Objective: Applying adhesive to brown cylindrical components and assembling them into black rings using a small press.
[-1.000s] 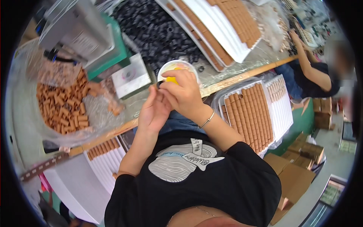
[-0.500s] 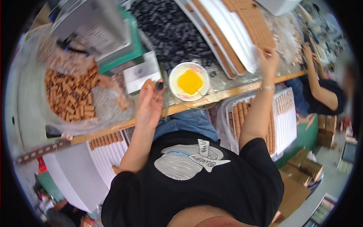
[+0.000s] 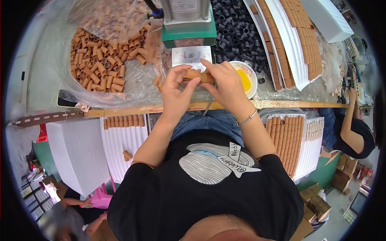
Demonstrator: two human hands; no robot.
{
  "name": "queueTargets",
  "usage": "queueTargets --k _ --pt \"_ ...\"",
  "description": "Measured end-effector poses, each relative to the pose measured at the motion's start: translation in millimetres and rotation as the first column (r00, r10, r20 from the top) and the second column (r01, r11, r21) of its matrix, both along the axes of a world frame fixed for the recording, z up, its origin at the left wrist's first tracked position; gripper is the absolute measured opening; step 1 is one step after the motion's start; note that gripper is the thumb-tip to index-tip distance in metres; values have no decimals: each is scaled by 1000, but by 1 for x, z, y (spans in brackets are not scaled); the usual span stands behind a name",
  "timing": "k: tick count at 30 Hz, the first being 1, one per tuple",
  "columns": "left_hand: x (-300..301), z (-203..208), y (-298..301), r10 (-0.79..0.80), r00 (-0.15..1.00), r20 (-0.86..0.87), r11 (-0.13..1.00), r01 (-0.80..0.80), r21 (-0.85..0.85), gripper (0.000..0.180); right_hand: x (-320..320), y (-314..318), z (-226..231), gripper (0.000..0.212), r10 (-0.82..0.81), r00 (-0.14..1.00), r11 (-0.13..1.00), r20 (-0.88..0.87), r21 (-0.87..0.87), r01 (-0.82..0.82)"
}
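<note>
My left hand (image 3: 176, 90) and my right hand (image 3: 228, 85) meet over the table edge. The left pinches a short brown tube (image 3: 193, 75) between thumb and fingers. At its right end my right hand grips another brown tube-shaped piece (image 3: 208, 78); the two are lined up end to end, and fingers partly cover the joint. Beside my right hand stands a white bowl (image 3: 254, 85) with a yellow pad or sponge (image 3: 244, 80) in it. Just beyond the hands is the pale metal plate (image 3: 181, 57) of a press with a green base (image 3: 189, 39).
Loose brown tubes (image 3: 98, 66) lie on plastic at the left, with black ring-like fittings (image 3: 237, 34) behind the bowl. White trays with brown rows (image 3: 277, 52) are stacked far right. Below the table edge are more trays (image 3: 284, 140) and a white foam block (image 3: 76, 152). Co-workers (image 3: 354, 132) sit nearby.
My right hand has come from the stacked trays at the right to meet my left, now with a brown piece. The left still holds its tube, whose black end no longer shows. The view has turned.
</note>
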State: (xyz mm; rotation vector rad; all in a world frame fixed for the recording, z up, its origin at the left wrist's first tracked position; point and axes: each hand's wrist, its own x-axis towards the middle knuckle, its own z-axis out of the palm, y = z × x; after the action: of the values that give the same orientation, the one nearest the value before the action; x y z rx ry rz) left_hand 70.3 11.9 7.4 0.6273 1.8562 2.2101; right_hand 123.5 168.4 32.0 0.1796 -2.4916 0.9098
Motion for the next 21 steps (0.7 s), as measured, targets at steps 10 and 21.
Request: queueTargets --k 10,21 --pt "-54 -12 -75 93 785 -613 638 -520 -569 26 -76 3 -33 22 -169 979 986 112 20 168" --pt "-71 -40 -92 -38 941 -335 438 -286 -853 21 51 79 -30 18 -628 770 778 116 94 621"
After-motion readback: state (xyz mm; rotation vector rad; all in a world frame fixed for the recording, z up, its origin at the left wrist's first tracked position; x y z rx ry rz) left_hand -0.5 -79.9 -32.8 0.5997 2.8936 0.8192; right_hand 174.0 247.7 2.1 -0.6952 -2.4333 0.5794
